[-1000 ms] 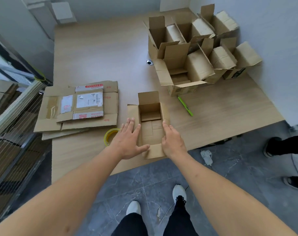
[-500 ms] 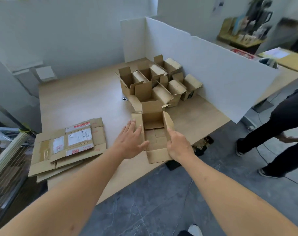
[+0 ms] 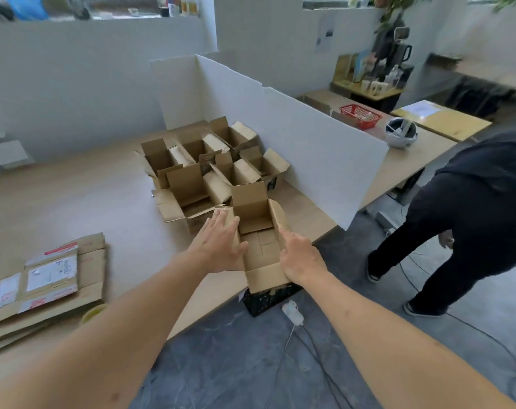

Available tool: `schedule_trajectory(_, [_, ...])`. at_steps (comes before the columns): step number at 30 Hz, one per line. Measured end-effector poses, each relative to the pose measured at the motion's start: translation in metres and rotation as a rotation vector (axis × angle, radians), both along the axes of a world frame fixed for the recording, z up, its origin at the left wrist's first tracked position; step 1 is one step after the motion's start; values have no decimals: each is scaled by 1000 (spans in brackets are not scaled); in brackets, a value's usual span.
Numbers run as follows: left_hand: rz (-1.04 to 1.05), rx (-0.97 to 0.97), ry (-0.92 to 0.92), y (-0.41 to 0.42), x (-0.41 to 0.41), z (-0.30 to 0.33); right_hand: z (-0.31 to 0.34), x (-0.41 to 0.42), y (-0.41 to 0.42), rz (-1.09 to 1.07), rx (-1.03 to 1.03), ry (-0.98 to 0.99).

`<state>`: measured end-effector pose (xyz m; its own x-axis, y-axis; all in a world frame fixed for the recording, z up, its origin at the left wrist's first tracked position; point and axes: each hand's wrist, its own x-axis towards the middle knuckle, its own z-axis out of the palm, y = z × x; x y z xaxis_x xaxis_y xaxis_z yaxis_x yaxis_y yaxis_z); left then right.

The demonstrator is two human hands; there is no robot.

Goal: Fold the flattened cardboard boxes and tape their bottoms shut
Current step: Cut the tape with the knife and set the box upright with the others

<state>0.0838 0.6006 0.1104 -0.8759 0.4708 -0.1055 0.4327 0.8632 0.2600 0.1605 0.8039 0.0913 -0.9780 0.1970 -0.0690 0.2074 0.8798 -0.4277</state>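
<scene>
At the far left of the wooden table lies a stack of flattened boxes, the top sheet bearing white shipping labels and strips of red-printed tape; the printing is too small and blurred to read. A roll of yellowish tape lies at the near right corner of the stack, at the table edge. The left hand is extended forward with fingers straight and together, laid flat against the left outer wall of the open box, thumb spread toward the box's near rim; it presses rather than grips. The open box stands upright at the near edge of the table, its four top flaps raised or splayed, its near flap overhanging the edge. No marking can be read on it. The right hand is on the right wall of the same box, fingers bent over the wall's top edge, holding it. Both forearms reach in from the lower corners of the view. Directly behind the held box stands a cluster of folded boxes, flaps open, with a dark printed patch on one side that cannot be read. A white partition runs along the table's right side. Below the table edge sits a black crate on the grey floor. At the right, a person in dark clothing stands bent forward.
</scene>
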Motion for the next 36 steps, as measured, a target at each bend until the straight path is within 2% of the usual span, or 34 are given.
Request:
schedule_trajectory(9, [33,-23,-55,103,-31,-11,-10,-37,105,4,-14,-67])
schedule_trajectory(17, [22,-71,-131,167,-118,-47,-45,-116,166,39,-24,-141])
schedule_trajectory(24, [-22,-95,-223,204,-197,-81,-75,-193,202,29,39,-250])
schedule_trajectory(29, [-11,-128,-285,228,-225,-99,-97,-230,226,56,29,-287])
schedule_trajectory(36, [116,-177,-362,256,-245,-135,-132,-271,264,157,44,-315])
